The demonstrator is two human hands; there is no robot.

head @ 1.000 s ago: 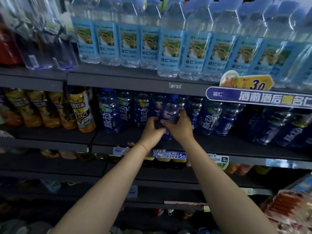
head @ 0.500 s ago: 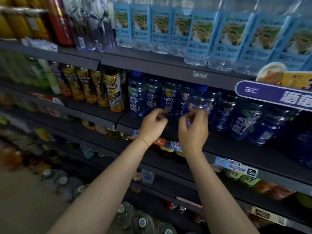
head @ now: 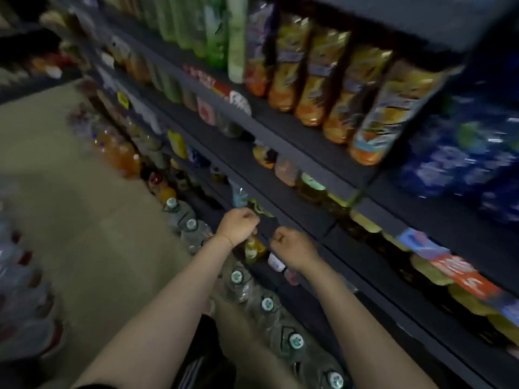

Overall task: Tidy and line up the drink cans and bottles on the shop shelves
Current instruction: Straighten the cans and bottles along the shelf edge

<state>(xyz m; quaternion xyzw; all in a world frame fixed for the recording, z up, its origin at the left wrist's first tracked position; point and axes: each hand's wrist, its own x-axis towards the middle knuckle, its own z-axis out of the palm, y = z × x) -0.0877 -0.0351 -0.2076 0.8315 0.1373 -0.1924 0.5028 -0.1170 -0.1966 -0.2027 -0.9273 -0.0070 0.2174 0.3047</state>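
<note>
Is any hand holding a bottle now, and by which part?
Nothing is plainly held. Both the left hand and the right hand are curled fists, apart from the blurred bottles.

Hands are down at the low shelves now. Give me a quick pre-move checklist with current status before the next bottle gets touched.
1. Left hand free: cannot tell; fingers curled just above a small yellow bottle, contact blurred.
2. Right hand free: ok; fist curled, nothing seen in it.
3. Yellow bottle upright: cannot tell; partly hidden by the left hand.
4. Orange bottles on the upper shelf lined up: ok; a row along the edge, none seen fallen.
5. Floor path: not ok; big water jugs stand in a row against the shelf base, under the arms.
6. View sharp enough: not ok; heavy motion blur.
</note>
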